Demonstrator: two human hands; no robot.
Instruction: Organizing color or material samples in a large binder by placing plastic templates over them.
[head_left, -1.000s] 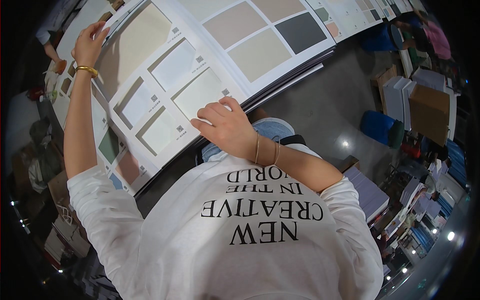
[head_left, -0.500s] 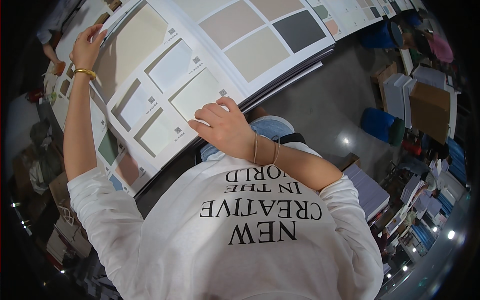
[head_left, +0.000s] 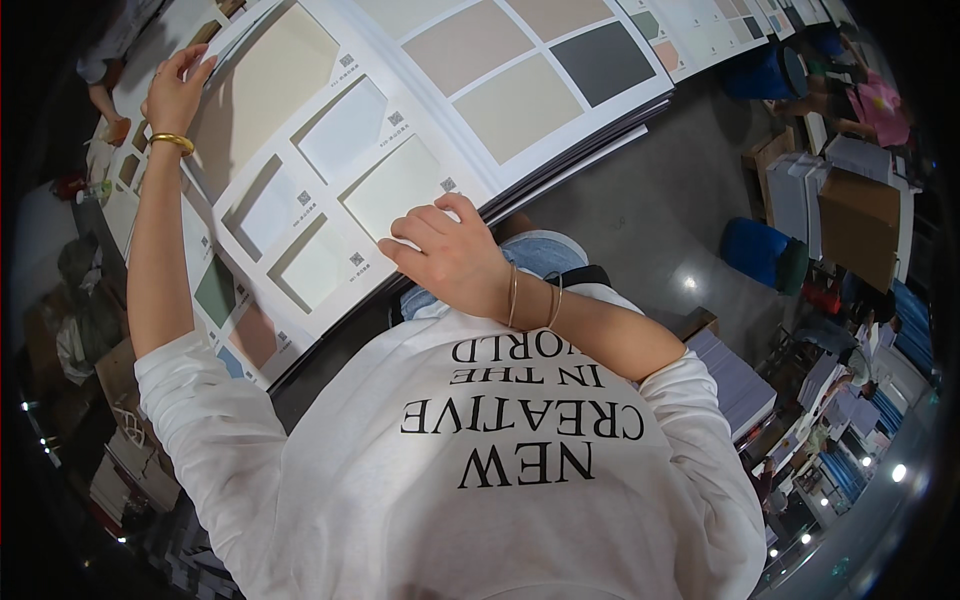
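A large sample book (head_left: 420, 100) lies open before me, its left page (head_left: 315, 215) a stiff white card with cut-out windows over pale swatches. At that page's far left edge is my left hand (head_left: 176, 95), its fingers bent and closed on the page. My right hand (head_left: 445, 255) rests over the near edge, close to the lower middle window, fingers curled against the same page. Its fingertips are partly out of sight. Printed beige, taupe and dark grey blocks (head_left: 602, 64) fill the right page. Under the left page, green and pink swatches (head_left: 250, 333) show.
More swatch sheets (head_left: 700, 35) continue at the far right. Blue drums (head_left: 763, 252), an open cardboard box (head_left: 858, 225) and paper stacks (head_left: 735, 385) stand right on the grey floor. Another person's hand (head_left: 117, 130) is at the far left; someone in pink (head_left: 880, 108) is at right.
Both my hands and the page stay almost where they were. The view shifts very slightly, and the person in pink at the far right has moved a little.
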